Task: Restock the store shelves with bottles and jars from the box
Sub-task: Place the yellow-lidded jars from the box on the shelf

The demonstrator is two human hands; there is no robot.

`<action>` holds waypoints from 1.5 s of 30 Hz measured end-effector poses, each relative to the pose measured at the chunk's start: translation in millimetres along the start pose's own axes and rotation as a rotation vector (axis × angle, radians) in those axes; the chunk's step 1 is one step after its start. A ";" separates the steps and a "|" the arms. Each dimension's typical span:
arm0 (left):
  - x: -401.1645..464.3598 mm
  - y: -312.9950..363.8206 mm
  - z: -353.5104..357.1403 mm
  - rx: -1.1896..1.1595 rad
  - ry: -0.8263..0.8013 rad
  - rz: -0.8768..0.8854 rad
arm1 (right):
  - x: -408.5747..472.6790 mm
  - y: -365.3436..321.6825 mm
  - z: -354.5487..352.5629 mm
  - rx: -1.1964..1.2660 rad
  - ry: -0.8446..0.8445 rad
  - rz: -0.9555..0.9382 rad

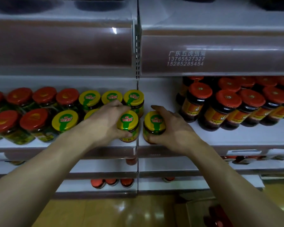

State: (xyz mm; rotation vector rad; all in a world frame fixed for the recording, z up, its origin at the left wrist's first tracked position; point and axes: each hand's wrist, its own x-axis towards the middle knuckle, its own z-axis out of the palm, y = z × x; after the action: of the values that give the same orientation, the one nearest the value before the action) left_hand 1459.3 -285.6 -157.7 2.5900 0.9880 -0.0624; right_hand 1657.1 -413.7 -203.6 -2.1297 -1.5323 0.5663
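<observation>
1. Two small glass jars sit at the front edge of the white shelf [219, 135], one on each side of the upright divider. Each has a yellow lid with a green band and a red "Yes!" mark; dark paste shows under the lid.
2. The left hand [105, 122] curls round the left jar [128, 124], thumb low on its front, fingers over the back.
3. The right hand [172, 126] clamps the right jar [153, 124] — thumb at its base, fingers arched over the lid.
4. More yellow-lid jars [89, 99] stand behind and left of the left hand; red-lid jars [34, 119] fill the shelf's far left.
5. Right of the right hand stand dark bottles [228, 104] with red caps and orange labels.
6. The price rail above bears white Chinese characters, too blurred to read, and the numbers 13765527327 and 15285285454.
7. A cardboard box [203, 213] lies on the floor, lower right — its contents are blurred.
</observation>
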 end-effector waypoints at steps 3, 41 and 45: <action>1.1 -1.6 -0.7 0.027 0.015 -0.016 | 1.1 -0.5 2.7 0.048 0.028 0.025; -263.9 232.5 -18.3 -1.135 0.454 -0.368 | -287.9 -115.3 -125.2 0.847 0.331 0.147; -301.6 257.7 -34.4 -1.197 0.475 -0.277 | -336.3 -134.5 -145.0 0.940 0.374 0.195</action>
State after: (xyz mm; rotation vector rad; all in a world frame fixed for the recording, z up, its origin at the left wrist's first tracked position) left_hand 1396.9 -642.2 8.1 1.3679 1.0490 0.8343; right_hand 1536.6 -714.3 14.1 -1.5125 -0.6400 0.7153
